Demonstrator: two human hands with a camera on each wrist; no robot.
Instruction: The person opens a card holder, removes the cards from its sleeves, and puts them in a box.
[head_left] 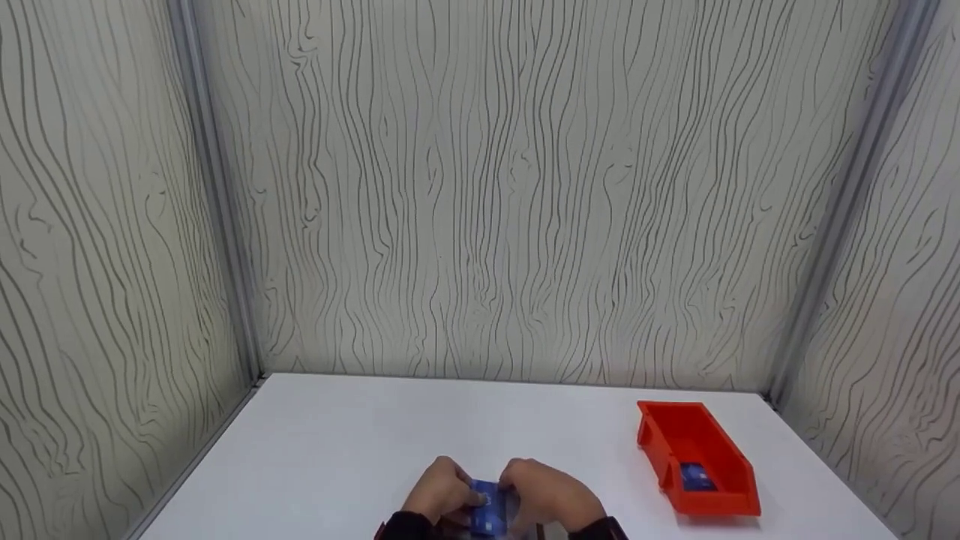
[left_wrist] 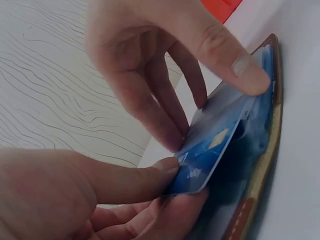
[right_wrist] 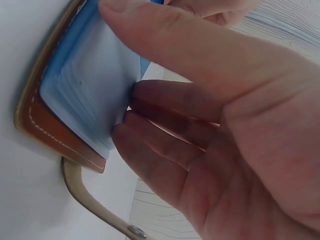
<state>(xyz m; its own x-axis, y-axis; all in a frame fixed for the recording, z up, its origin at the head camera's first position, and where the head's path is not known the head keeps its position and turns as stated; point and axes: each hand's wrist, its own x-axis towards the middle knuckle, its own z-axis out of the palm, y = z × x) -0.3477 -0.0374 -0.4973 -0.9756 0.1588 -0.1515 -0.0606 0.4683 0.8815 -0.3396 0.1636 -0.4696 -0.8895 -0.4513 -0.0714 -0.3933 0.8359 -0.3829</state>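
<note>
My left hand (head_left: 442, 491) pinches a blue chip card (left_wrist: 197, 172) between thumb and fingers. The card lies at the clear plastic sleeves (right_wrist: 107, 65) of a brown leather card holder (right_wrist: 57, 122), which is spread open on the table. Its cover has pale stitching, and a strap (right_wrist: 82, 192) with a metal snap hangs off one side. Across from the left hand, my right hand (head_left: 551, 495) holds the stack of sleeves, thumb on one face and fingertips at the outer edge. In the head view the hands hide most of the card holder.
A red plastic bin (head_left: 716, 504) stands to the right on the white table (head_left: 360, 427). Inside, near its front, lies something flat and blue, like another card (head_left: 696, 477). Wood-patterned panels (head_left: 480, 187) enclose the table at the back and both sides.
</note>
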